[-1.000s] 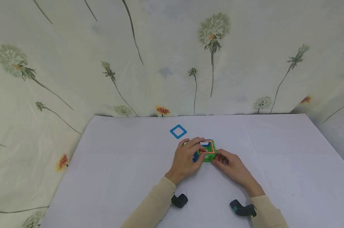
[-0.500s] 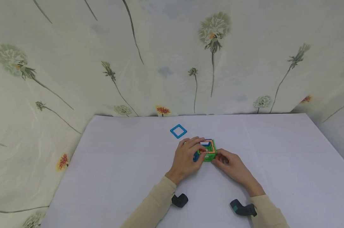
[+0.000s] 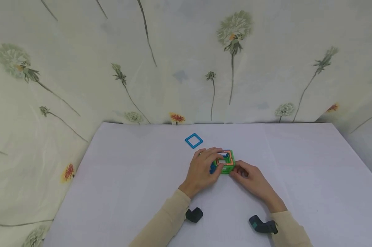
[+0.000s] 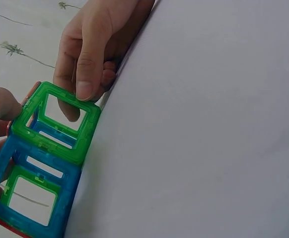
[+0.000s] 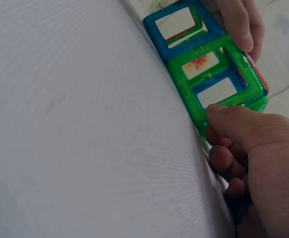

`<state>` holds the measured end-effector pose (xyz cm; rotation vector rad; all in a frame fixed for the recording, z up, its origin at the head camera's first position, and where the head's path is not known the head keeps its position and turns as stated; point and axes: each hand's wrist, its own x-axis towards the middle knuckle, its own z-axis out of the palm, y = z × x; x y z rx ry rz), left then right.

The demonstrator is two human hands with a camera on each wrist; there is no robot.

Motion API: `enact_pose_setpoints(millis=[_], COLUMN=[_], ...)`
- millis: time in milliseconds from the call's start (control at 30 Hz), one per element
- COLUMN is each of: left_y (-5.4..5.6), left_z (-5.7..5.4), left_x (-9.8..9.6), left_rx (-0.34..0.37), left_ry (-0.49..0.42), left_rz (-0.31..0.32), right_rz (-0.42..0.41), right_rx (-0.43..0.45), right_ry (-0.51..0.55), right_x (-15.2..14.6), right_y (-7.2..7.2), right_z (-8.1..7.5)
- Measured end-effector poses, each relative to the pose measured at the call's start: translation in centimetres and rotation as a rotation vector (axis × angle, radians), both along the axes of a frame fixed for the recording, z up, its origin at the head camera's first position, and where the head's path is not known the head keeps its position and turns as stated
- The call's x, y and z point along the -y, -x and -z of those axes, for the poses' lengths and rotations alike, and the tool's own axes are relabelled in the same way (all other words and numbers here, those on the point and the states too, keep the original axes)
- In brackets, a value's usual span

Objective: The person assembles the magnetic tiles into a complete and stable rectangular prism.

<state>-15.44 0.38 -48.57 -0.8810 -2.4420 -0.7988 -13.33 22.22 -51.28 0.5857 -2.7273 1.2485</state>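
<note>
A small box-like build of hollow magnetic tiles (image 3: 227, 169) stands on the white table in the head view, its top orange at the right end. The left wrist view shows a green tile (image 4: 49, 147) joined to a blue tile (image 4: 71, 202) along its near side. My left hand (image 3: 201, 169) grips the build from the left, fingers over the top and thumb at the near side; it covers much of the left part. My right hand (image 3: 250, 176) pinches the green right end, the thumb against the green tile's edge (image 5: 184, 94) in the right wrist view.
A loose blue square tile (image 3: 194, 146) lies flat beyond my left hand. Dark curved devices (image 3: 262, 225) sit by both wrists. A flower-print cloth (image 3: 192, 99) hangs behind the table's far edge.
The head view has shifted slightly. Both hands keep their places on the tile build, and the loose blue tile stays where it was.
</note>
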Motion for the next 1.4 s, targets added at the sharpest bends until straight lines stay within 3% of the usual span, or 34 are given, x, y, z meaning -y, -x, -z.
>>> enact_pose_setpoints(millis=[267, 467, 667, 867, 1167, 1400], left_y=[0.2, 0.4, 0.8, 1.5, 3.9, 5.1], left_z=[-0.5, -1.0, -1.1, -1.1, -0.3, 1.3], left_x=[0.3, 0.5, 1.2, 2.2, 5.3, 7.0], left_rx=[0.048, 0.176, 0.171, 0.199, 0.213, 0.221], left_ry=[0.022, -0.066, -0.124, -0.251, -0.372, -0.340], left_rz=[0.000, 0.027, 0.035, 0.010, -0.131, -0.243], right_rz=[0.024, 0.032, 0.037, 0.038, 0.024, 0.058], right_rx=[-0.001, -0.003, 0.005, 0.032, 0.031, 0.059], right_ry=[-0.017, -0.032, -0.035, -0.036, -0.031, -0.054], right_x=[0.1, 0.1, 0.1, 0.1, 0.2, 0.1], right_y=[0.1, 0.1, -0.1, -0.1, 0.3, 0.2], right_z=[0.3, 0.1, 0.0, 0.0, 0.0, 0.0])
